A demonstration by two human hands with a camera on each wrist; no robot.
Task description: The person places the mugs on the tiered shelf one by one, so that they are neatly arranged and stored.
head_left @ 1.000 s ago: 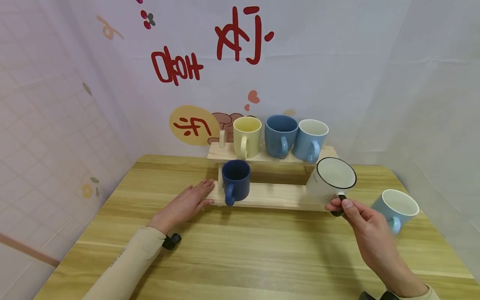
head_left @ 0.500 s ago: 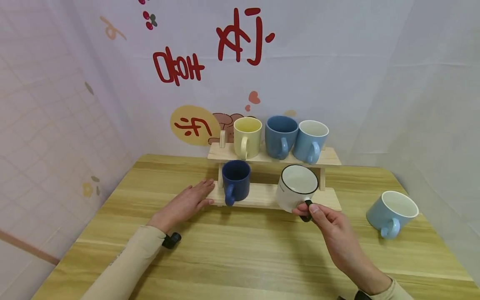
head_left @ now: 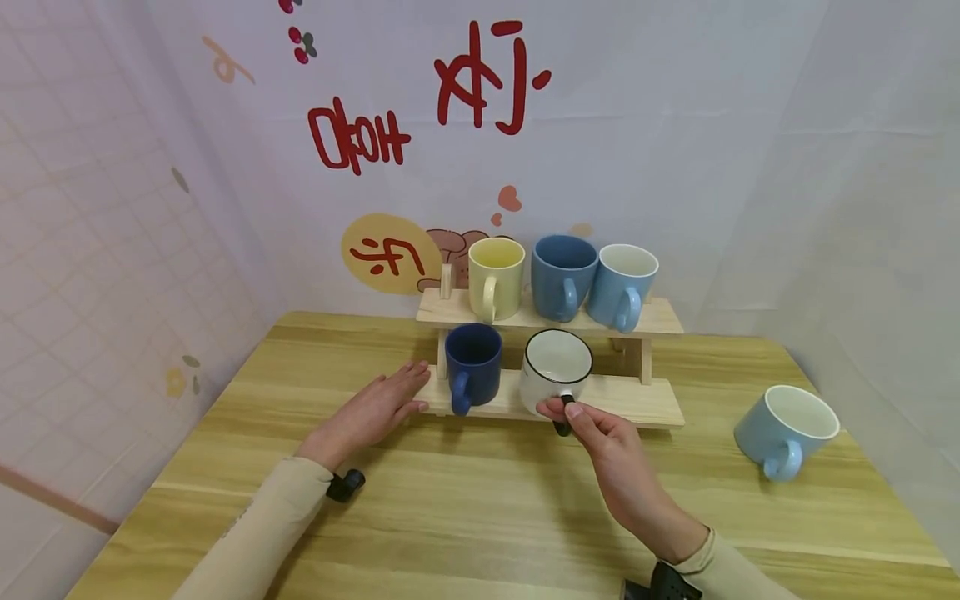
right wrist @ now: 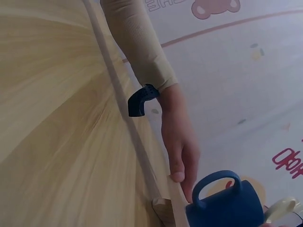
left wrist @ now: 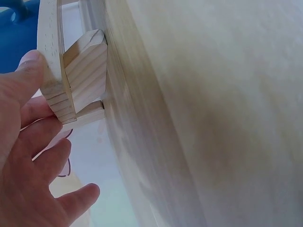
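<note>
In the head view my right hand (head_left: 622, 467) pinches the black handle (head_left: 562, 417) of a white mug (head_left: 557, 367) with a black rim. This mug is at the lower board (head_left: 630, 398) of a wooden two-tier rack, just right of a dark blue mug (head_left: 474, 362). Whether its base touches the board I cannot tell. My left hand (head_left: 371, 417) rests against the rack's left end, its fingers loosely extended. Up close in the left wrist view, the thumb and fingers touch the wooden end (left wrist: 57, 90). A blue mug (right wrist: 227, 203) partly fills the right wrist view's lower edge.
A yellow mug (head_left: 496, 279), a mid-blue mug (head_left: 562, 279) and a light blue mug (head_left: 618, 287) stand on the upper board (head_left: 660, 317). Another light blue mug (head_left: 783, 429) is on the table (head_left: 465, 508) at the right. A printed cloth wall (head_left: 675, 150) is behind.
My right hand has carried the white mug leftward from the rack's right end to beside the dark blue mug, slightly lower. The left hand has stayed at the rack's left end.
</note>
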